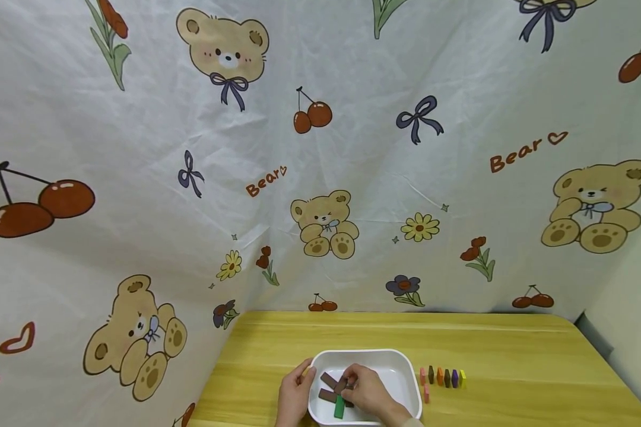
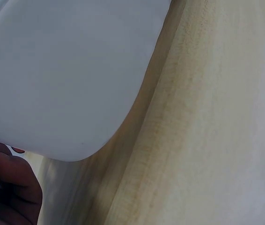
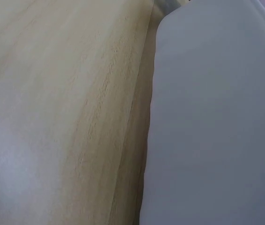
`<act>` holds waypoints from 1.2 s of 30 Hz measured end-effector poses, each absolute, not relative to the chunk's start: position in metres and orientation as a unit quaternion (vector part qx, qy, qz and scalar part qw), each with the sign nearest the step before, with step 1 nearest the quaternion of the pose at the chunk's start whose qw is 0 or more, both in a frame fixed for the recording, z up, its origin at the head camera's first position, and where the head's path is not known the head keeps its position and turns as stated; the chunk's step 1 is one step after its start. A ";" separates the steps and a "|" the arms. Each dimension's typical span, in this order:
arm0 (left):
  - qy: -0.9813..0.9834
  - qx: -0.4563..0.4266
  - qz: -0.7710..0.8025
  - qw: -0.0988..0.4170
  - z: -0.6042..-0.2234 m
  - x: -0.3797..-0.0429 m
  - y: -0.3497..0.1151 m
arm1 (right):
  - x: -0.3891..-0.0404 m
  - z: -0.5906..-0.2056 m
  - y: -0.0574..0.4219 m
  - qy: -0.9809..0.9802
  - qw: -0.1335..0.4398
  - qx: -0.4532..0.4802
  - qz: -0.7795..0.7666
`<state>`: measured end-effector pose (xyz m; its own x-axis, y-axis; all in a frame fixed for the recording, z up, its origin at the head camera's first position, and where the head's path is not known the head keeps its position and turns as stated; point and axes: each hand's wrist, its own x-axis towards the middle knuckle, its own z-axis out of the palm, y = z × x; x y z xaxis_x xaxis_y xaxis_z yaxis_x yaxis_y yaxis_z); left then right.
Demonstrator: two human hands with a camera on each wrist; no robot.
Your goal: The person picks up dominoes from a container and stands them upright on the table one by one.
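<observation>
A white tray (image 1: 364,354) with rounded corners stands on the wooden table. My left hand (image 1: 295,392) grips its left rim; in the left wrist view the curled fingers (image 2: 18,176) show at the lower edge of the tray wall (image 2: 71,84). Inside the tray, on its left side, lie several brown blocks (image 1: 328,395) and one green block (image 1: 339,408). My right hand (image 1: 367,390) reaches in over them and pinches a brown block (image 1: 341,385), partly covered by the fingers. The right wrist view shows the tray's outer wall (image 3: 212,112), without the hand.
Right of the tray stands a short row of small coloured blocks (image 1: 447,378), with a pink block (image 1: 426,394) in front of the row. A white cloth (image 1: 352,154) printed with bears hangs behind and left of the wooden table (image 1: 523,362).
</observation>
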<state>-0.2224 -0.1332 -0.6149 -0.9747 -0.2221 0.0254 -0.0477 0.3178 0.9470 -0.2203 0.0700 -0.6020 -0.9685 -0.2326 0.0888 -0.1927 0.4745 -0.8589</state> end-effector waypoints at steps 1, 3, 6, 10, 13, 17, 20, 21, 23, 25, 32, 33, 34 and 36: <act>-0.808 0.082 -0.579 0.075 -0.615 -0.222 -0.133 | -0.220 -0.602 0.070 0.859 0.019 -0.125 -0.496; -0.808 0.083 -0.579 0.076 -0.615 -0.222 -0.133 | -0.220 -0.604 0.070 0.859 0.017 -0.128 -0.495; -0.811 0.084 -0.574 0.077 -0.616 -0.222 -0.133 | -0.220 -0.606 0.071 0.859 0.015 -0.131 -0.494; -0.813 0.084 -0.570 0.079 -0.616 -0.223 -0.133 | -0.221 -0.607 0.072 0.858 0.018 -0.131 -0.496; -0.812 0.085 -0.572 0.076 -0.616 -0.222 -0.133 | -0.221 -0.606 0.073 0.860 0.015 -0.132 -0.493; -0.811 0.085 -0.574 0.076 -0.617 -0.223 -0.133 | -0.222 -0.608 0.076 0.869 0.002 -0.137 -0.475; -0.810 0.083 -0.575 0.077 -0.618 -0.223 -0.133 | -0.223 -0.609 0.077 0.872 -0.002 -0.144 -0.468; -0.810 0.083 -0.575 0.077 -0.618 -0.223 -0.134 | -0.223 -0.609 0.077 0.871 -0.001 -0.147 -0.469; -0.811 0.083 -0.575 0.078 -0.618 -0.223 -0.133 | -0.223 -0.609 0.078 0.867 0.002 -0.154 -0.474; -0.811 0.081 -0.574 0.079 -0.618 -0.223 -0.133 | -0.223 -0.608 0.078 0.863 0.008 -0.158 -0.480; -0.813 0.085 -0.570 0.079 -0.616 -0.222 -0.132 | -0.223 -0.608 0.078 0.861 0.032 -0.152 -0.484; -0.813 0.086 -0.570 0.079 -0.616 -0.223 -0.132 | -0.223 -0.609 0.078 0.862 0.031 -0.153 -0.482; -0.814 0.086 -0.569 0.079 -0.616 -0.223 -0.132 | -0.223 -0.610 0.078 0.862 0.030 -0.154 -0.481; -0.814 0.087 -0.569 0.079 -0.616 -0.223 -0.132 | -0.224 -0.611 0.078 0.865 0.025 -0.155 -0.477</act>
